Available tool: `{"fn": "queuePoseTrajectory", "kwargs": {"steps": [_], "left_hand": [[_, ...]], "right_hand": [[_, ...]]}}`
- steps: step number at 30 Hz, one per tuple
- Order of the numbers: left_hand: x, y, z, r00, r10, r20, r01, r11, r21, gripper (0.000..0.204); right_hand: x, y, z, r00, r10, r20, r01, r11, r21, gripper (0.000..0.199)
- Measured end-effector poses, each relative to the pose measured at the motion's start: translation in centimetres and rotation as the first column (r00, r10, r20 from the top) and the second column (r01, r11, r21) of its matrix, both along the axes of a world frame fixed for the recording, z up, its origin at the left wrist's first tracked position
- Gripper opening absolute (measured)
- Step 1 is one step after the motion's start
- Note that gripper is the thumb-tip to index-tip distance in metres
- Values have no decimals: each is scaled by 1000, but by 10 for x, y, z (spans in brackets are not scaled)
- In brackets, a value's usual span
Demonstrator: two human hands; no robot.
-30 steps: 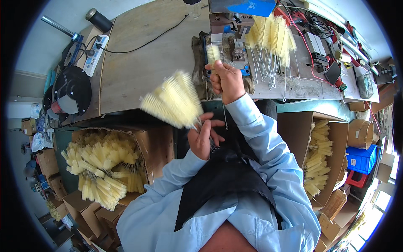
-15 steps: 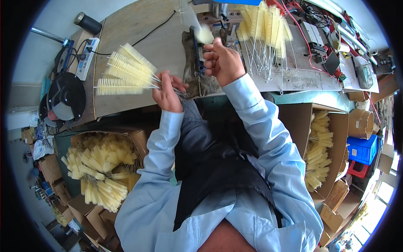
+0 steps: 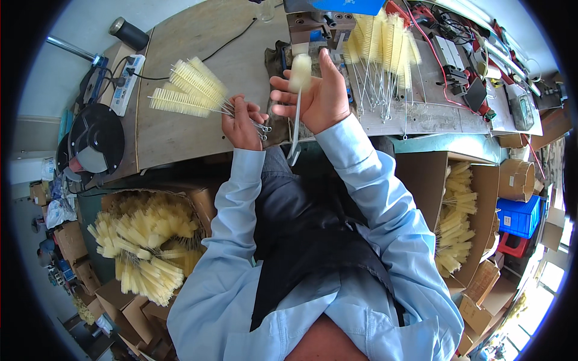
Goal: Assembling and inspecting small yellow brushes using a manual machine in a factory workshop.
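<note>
My left hand is closed around the wire stems of several bottle brushes. Their pale yellow bristle heads fan out to the left, and the looped stem ends stick out on the right. My right hand is palm up with its fingers stretched apart. Over that palm and those fingers is a single brush, smeared by motion, its bristle head up and its pale stem trailing down past the table edge. Whether it touches the palm I cannot tell.
A metal machine fixture stands behind my right hand, beside a dark cloth. Brushes lie heaped on the bench's right. Boxes of brushes flank me below. At left are a power strip and a black round device.
The single brush has come from the fixture toward me, over my right palm. My right hand's curled fingers have spread. My left hand's bundle has shifted slightly right.
</note>
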State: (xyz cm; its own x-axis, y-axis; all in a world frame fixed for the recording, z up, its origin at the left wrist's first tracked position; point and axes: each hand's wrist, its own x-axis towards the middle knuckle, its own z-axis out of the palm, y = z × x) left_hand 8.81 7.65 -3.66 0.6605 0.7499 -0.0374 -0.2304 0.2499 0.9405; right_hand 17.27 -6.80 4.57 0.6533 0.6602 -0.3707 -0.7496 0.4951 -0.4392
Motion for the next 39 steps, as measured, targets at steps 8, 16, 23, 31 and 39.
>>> {"fn": "queuePoseTrajectory", "kwargs": {"steps": [8,16,23,31,39], "left_hand": [[1,-2,2,1000,11,-15,-10,999,35,23],[0,-1,1,998,34,-48,-29,995,100,22],[1,-4,3,998,47,-43,-44,996,73,19],[2,-4,4,998,53,-44,-50,996,75,21],[3,-6,2,994,77,-71,-70,993,96,21]], "right_hand": [[-20,10,-14,997,46,62,-39,993,-110,34],[-16,-31,-39,981,-112,161,136,980,-144,35],[11,-54,-61,988,-87,131,70,989,132,35],[22,-55,-69,998,-21,-51,40,920,390,38],[34,-58,-62,977,47,-206,52,891,450,36]]}}
